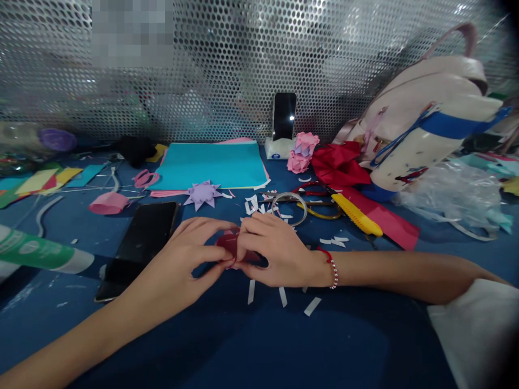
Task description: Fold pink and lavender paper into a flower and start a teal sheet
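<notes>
A small dark red paper piece (pixel 229 244) is held between both hands near the middle of the view, partly hidden by the fingers. My left hand (pixel 198 254) pinches its lower left side with thumb and fingertips. On its right side, the bent fingers of my right hand (pixel 275 248) grip it, thumb close to the left fingertips. A lilac paper star (pixel 203 195) lies just behind my left hand. White paper scraps (pixel 252 203) and a roll of clear tape (pixel 305 212) are behind my right hand.
At left are a black phone (pixel 141 243), a glue tube (pixel 44 251) and a pink paper piece (pixel 108 203). Blue sheets (pixel 211 162) lie behind. A propped phone (pixel 284 116), a yellow cutter (pixel 357 214), scissors (pixel 324 209), a bottle (pixel 430 143) and a bag (pixel 438 81) stand or lie rightward.
</notes>
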`<state>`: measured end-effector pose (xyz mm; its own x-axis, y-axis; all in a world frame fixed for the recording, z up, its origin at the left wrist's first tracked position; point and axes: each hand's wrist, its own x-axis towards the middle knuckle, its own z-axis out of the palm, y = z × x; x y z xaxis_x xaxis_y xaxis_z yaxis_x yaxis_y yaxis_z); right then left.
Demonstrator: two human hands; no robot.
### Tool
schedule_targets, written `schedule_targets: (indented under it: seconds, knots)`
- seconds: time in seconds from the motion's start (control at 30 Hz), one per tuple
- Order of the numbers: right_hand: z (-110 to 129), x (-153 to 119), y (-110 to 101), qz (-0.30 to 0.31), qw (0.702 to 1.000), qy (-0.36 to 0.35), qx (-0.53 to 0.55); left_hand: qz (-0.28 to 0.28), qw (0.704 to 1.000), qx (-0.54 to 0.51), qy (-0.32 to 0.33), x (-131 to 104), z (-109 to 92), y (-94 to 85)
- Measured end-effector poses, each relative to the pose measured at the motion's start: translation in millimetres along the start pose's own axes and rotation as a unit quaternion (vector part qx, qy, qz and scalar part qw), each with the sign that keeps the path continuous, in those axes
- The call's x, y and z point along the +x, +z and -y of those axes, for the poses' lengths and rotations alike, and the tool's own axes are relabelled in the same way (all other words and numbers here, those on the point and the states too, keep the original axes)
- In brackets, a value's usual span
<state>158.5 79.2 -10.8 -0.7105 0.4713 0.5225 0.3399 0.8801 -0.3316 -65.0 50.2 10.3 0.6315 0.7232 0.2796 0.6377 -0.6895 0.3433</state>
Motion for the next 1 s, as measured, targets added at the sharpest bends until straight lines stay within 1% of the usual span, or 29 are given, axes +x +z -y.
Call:
schedule_targets:
  seconds: [0.2,0.3,0.4,0.5,0.57,0.67,0.73,0.83,1.0]
  knots:
    - [1,4,-4,0.004,0.998,0.054,0.027,0.017,1.000,0.018,-0.004,0,-6,-2.8]
    - [1,5,-4,0.006,0.998,0.055,0.043,0.026,0.999,0.030,-0.010,0,-6,-0.5]
    - [-1,6,-8,0.006,0.997,0.039,0.072,0.011,0.999,0.025,-0.020,-1,-5,4.5]
    - [-8,9,-19,0.012,0.994,-0.005,0.109,-0.006,1.000,0.009,-0.023,-1,-1,7.3]
    - [-16,10,-27,0.031,0.992,-0.066,0.098,-0.005,1.000,0.004,-0.023,-1,1,6.4]
    - [-25,10,-33,0.059,0.983,-0.175,0.002,0.001,1.000,0.008,-0.017,0,5,2.2]
    - [-29,7,-31,0.059,0.972,-0.213,-0.077,0.006,1.000,0.014,-0.014,0,7,-0.8]
    - [-30,4,-24,0.044,0.961,-0.233,-0.142,0.016,0.999,0.029,-0.016,0,9,-4.0]
    - [-32,4,-22,0.039,0.956,-0.249,-0.152,0.030,0.999,0.031,-0.022,-1,11,-6.2]
